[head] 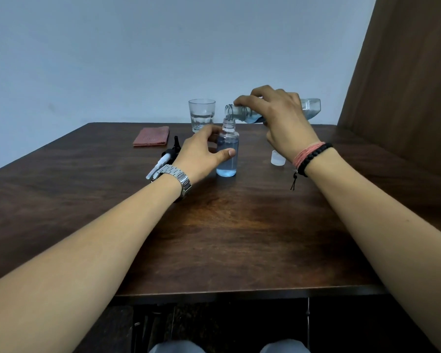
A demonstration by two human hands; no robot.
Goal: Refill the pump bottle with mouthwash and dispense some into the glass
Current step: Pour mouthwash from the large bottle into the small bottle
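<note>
I see the small clear plastic pump bottle (227,154) standing upright near the middle of the dark wooden table (214,238), its pump off and its neck open, with blue liquid filling most of its body. My left hand (201,151) comes in from the left and curls round it, thumb across the near face, fingers wrapped behind the far side, so the hand grips the bottle at mid-height.

Directly above the open neck, the large clear mouthwash bottle (308,109) lies tipped almost level, mouth pointing left and sitting just over the small bottle's opening. A little blue liquid pools in its lower side. My right hand (280,115) holds it from above, fingers curled over its shoulder and neck.

Just right of the pump bottle, under my right wrist, a small translucent white cap (277,158) stands on the table. To the left, partly hidden by my left wrist, the black-and-white pump head (167,157) lies on its side. Farther back stands a clear drinking glass (202,115) with a little liquid in it, and left of it a folded reddish cloth (151,136) lies flat.
</note>
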